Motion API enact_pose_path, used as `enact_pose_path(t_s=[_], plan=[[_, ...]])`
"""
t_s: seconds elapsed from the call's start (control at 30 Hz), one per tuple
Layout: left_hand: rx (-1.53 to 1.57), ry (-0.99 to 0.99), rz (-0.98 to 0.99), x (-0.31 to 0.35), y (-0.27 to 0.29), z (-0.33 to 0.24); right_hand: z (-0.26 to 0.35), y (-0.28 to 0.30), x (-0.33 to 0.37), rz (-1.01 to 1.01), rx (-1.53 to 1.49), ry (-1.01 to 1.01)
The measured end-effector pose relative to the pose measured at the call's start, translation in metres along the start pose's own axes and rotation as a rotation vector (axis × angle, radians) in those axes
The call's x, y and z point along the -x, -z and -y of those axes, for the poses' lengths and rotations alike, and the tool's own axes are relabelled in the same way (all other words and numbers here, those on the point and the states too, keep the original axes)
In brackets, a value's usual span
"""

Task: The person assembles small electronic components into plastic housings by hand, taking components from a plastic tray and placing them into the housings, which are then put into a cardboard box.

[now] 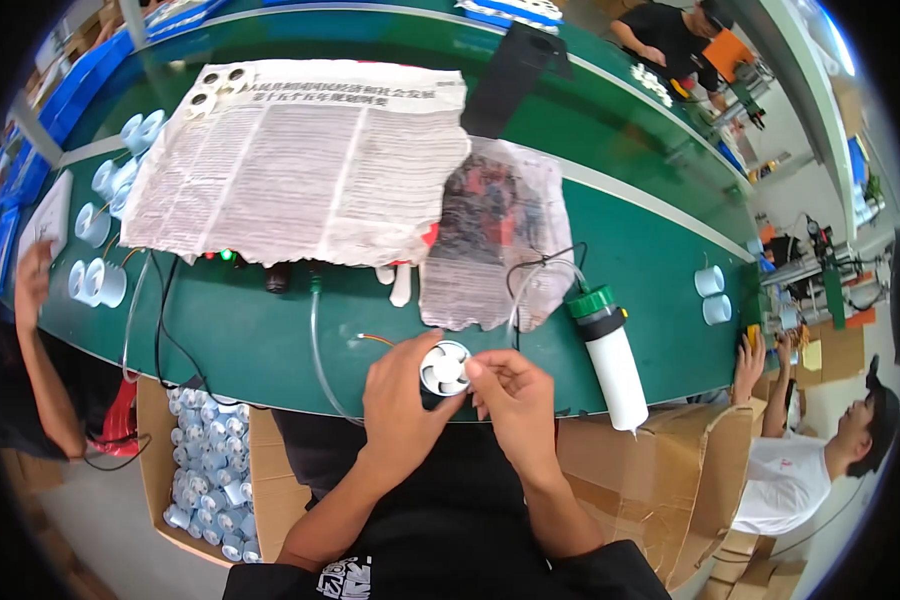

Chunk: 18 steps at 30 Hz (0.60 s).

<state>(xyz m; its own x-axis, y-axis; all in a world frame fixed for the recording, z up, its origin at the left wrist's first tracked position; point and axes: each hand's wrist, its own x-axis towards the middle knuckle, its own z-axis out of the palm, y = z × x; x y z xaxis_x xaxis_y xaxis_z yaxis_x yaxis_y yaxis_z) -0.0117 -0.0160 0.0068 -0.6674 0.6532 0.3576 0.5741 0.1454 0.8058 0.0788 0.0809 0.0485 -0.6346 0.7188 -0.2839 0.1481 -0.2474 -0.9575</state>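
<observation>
LEFT hand (pixel 402 402): you've got it curled round the white fan (pixel 445 368) | FAN: over the near edge of the green table (pixel 260 335) | RIGHT hand (pixel 518 402): fingertips at its rim, can't tell if pinching | TIP: steady it, leave the orange lead (pixel 376 340) slack

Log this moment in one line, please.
left hand: holds white fan | right hand: at fan's right edge | white cartridge: right of hands, unheld
</observation>
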Motion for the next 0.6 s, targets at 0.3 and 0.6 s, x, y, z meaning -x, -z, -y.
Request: enact_pose_path(t_s=[0.3, 0.6], plan=[[-0.021, -0.007, -0.030, -0.005, -0.002, -0.002, 0.025, 0.007, 0.000, -0.028, 0.222, 0.219], [-0.008, -0.041, -0.007, -0.004, -0.001, 0.001, 0.007, 0.005, 0.006, -0.030, 0.366, 0.307]])
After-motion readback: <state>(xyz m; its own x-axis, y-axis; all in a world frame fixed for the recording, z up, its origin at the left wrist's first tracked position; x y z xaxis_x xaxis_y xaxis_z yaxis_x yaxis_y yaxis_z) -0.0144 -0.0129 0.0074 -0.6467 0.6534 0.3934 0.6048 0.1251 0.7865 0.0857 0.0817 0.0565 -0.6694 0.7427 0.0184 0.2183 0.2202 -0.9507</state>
